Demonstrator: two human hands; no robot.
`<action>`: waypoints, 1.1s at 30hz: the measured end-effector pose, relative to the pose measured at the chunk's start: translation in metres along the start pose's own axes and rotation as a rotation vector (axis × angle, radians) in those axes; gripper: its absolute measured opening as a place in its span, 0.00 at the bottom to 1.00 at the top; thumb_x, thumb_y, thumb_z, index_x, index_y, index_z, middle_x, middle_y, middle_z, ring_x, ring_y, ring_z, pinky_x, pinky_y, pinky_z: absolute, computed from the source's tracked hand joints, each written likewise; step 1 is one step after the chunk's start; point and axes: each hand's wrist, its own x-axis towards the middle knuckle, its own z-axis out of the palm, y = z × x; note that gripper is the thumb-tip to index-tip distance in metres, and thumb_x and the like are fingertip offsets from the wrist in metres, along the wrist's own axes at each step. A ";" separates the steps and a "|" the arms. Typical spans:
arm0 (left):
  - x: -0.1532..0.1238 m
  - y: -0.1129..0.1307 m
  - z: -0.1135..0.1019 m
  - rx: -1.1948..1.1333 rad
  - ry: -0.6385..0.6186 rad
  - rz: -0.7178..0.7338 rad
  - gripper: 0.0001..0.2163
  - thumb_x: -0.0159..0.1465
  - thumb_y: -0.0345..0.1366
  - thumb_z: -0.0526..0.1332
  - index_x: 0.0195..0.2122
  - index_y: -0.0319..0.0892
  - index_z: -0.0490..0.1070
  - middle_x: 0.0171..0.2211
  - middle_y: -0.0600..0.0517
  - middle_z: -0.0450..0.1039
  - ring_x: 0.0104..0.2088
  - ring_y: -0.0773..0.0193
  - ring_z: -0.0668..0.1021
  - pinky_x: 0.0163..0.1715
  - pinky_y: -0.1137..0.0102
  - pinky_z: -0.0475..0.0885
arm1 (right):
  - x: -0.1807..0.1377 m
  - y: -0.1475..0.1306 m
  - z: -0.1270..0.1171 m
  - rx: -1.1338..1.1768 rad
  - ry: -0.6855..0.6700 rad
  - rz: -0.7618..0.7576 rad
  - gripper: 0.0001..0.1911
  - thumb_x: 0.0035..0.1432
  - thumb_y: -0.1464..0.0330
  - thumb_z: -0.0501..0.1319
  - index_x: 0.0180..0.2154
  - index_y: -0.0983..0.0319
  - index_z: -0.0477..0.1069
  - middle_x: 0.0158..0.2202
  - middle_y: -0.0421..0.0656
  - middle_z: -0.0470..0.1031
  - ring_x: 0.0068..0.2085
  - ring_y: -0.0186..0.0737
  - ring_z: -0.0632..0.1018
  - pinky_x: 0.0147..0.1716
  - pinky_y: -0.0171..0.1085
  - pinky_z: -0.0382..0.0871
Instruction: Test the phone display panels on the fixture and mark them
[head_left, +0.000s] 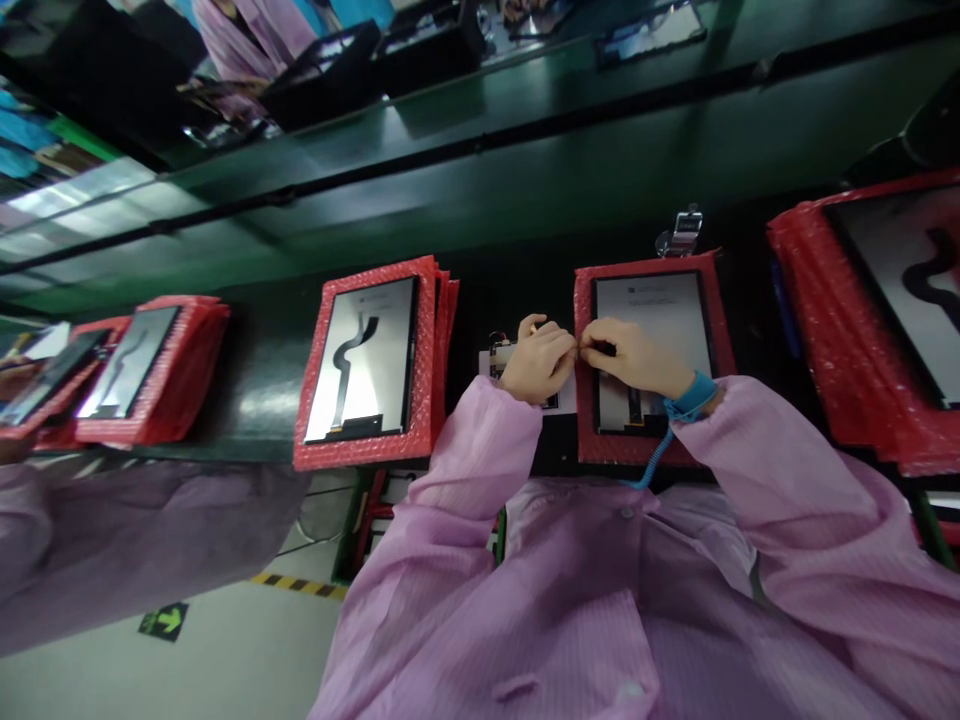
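Fingertips of my left hand [538, 362] and my right hand [630, 355] meet in a pinch at the left edge of a red bubble-wrap bag [652, 452]. Whatever lies between them is too small to make out. On that bag rests a display panel [660, 300] with a grey back and dark rim; my right hand is over it. Beneath my left hand sits a pale sheet or card with small dark parts [566, 398], mostly covered. A blue wrist strap [691, 396] with a coiled cord circles my right wrist.
A stack of red bubble-wrap bags [431, 350] to the left carries a display panel [367, 350] with a black flex cable. More bags [862, 380] lie right. A small metal counter [686, 230] stands behind. A co-worker's sleeve [150, 540] is at left; others work across the bench.
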 end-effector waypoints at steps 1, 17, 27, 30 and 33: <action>0.000 0.000 0.000 0.000 0.001 -0.002 0.11 0.69 0.29 0.50 0.30 0.45 0.65 0.30 0.52 0.74 0.37 0.59 0.75 0.62 0.53 0.63 | 0.000 0.000 0.000 0.000 -0.003 0.000 0.05 0.60 0.66 0.58 0.31 0.59 0.67 0.34 0.43 0.75 0.37 0.41 0.71 0.42 0.40 0.64; -0.013 0.010 0.002 0.083 0.817 -0.358 0.30 0.74 0.51 0.50 0.73 0.42 0.51 0.73 0.37 0.48 0.75 0.49 0.52 0.72 0.51 0.53 | -0.005 0.033 -0.064 -0.087 0.452 0.313 0.17 0.71 0.59 0.54 0.46 0.62 0.76 0.47 0.49 0.78 0.51 0.47 0.76 0.57 0.48 0.67; -0.056 0.083 0.045 -0.045 0.149 -0.137 0.34 0.72 0.45 0.59 0.75 0.47 0.47 0.76 0.35 0.40 0.77 0.37 0.42 0.70 0.36 0.51 | -0.003 0.078 -0.075 -0.614 0.636 0.590 0.13 0.70 0.68 0.53 0.43 0.66 0.75 0.53 0.57 0.68 0.58 0.59 0.64 0.55 0.59 0.62; -0.059 0.084 0.049 -0.067 0.142 -0.178 0.36 0.71 0.42 0.61 0.75 0.46 0.45 0.77 0.35 0.37 0.77 0.37 0.40 0.70 0.35 0.50 | 0.000 0.077 -0.079 -0.604 0.639 0.570 0.11 0.69 0.70 0.53 0.40 0.65 0.73 0.54 0.56 0.67 0.58 0.59 0.64 0.56 0.59 0.62; -0.059 0.085 0.047 -0.101 0.143 -0.244 0.39 0.69 0.41 0.64 0.76 0.48 0.44 0.77 0.35 0.35 0.77 0.36 0.39 0.70 0.33 0.50 | 0.000 0.072 -0.085 -0.492 0.708 0.490 0.10 0.69 0.73 0.51 0.41 0.63 0.71 0.51 0.53 0.70 0.55 0.53 0.68 0.58 0.56 0.63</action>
